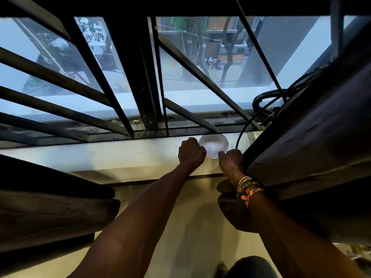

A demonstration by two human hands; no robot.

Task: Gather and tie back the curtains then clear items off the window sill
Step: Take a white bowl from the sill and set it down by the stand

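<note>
A white round bowl [214, 144] sits on the pale window sill [100, 155], right of the middle. My left hand [191, 152] grips the bowl's left rim with curled fingers. My right hand [230, 159] holds its right rim, with beaded bracelets on that wrist. The dark curtain on the right [311, 137] hangs gathered beside my right arm. The left curtain [50, 201] is bunched at the lower left.
Black metal window bars [124, 81] stand just behind the sill. A black cable [244, 130] drops from a coil at the right onto the sill beside the bowl. A dark cushion-like object [230, 213] lies below my right wrist.
</note>
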